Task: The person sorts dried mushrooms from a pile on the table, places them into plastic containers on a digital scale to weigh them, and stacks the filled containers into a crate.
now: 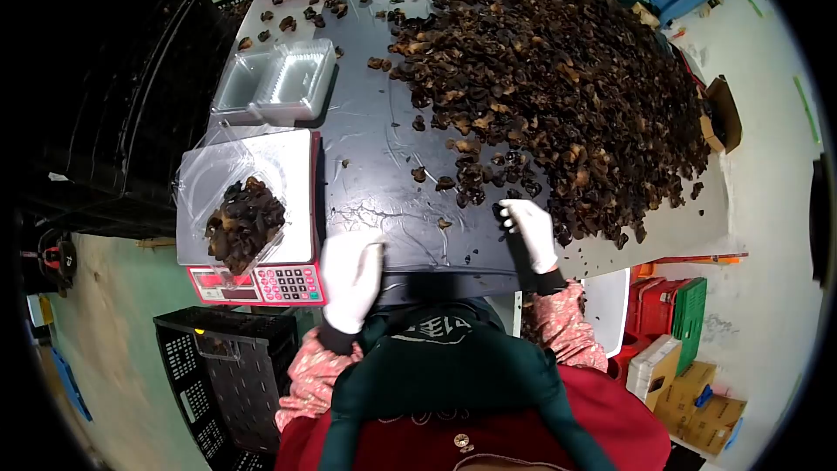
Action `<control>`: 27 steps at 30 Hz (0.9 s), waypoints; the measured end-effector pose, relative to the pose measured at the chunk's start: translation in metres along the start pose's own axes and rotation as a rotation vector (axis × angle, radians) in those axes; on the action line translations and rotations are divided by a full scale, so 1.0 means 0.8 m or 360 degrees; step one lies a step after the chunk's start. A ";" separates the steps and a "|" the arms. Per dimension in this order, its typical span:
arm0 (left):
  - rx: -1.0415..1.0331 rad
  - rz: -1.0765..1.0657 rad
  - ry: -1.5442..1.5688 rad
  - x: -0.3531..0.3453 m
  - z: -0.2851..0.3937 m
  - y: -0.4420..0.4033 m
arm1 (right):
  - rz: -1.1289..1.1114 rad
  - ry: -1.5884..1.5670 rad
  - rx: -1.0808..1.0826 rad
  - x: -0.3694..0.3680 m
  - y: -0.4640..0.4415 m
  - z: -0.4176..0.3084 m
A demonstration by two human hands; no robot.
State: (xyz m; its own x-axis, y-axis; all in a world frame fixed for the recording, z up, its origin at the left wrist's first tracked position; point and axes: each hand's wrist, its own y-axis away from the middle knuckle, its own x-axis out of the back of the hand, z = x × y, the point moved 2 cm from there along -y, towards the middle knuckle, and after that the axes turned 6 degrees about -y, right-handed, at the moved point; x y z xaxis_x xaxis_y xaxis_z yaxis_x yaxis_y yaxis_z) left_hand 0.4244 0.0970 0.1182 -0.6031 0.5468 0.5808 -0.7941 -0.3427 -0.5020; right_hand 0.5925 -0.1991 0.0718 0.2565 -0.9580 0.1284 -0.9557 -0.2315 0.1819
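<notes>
White-gloved, our left hand [351, 279] is beside a scale [299, 187], which carries mushrooms [246, 222] in clear plastic [222, 154] left of its fingers; whether these are spread or pressed together, we cannot tell. Our right hand [534, 234] has its fingers curled; we cannot tell if they pinch anything. Beyond them, a mushroom heap [558, 96] spreads over the surface [370, 131]; beyond our left fingers stand clear trays [301, 78].

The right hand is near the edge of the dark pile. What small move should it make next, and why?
Probably, the right hand should gather a little from the dark pile: it is beside the near edge, and the clear container on the scale, holding a heap, lies open. The display is unreadable, so this is uncertain.
</notes>
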 end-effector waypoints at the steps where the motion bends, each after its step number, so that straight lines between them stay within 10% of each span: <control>1: 0.0000 -0.0161 0.0103 -0.032 0.004 0.005 | -0.0018 -0.0019 -0.0062 -0.014 0.002 0.014; 5: 0.0155 -0.0476 0.0124 -0.132 -0.006 0.024 | 0.0193 0.0759 0.0749 -0.066 -0.013 0.023; 7: 0.0209 -0.0472 0.0128 -0.169 -0.024 0.020 | 0.0304 0.0930 0.0164 -0.074 -0.020 0.014; 11: 0.0175 -0.0039 -0.0116 -0.201 -0.035 -0.044 | 0.0215 0.1198 0.0554 -0.084 -0.029 0.029; 15: 0.0271 -0.0571 -0.0502 -0.215 -0.048 -0.073 | 0.0133 0.1126 0.0551 -0.084 -0.037 0.041; 27: 0.0334 -0.0431 0.0145 -0.128 -0.004 -0.022 | 0.0125 0.1192 0.0759 -0.081 -0.042 0.018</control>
State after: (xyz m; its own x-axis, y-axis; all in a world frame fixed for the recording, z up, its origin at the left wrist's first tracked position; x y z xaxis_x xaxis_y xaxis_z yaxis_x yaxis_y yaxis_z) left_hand 0.5007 0.0493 0.0655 -0.3671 0.7018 0.6105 -0.9281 -0.3205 -0.1896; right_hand 0.6060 -0.1314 0.0433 0.0552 -0.6509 0.7572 -0.8901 -0.3756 -0.2580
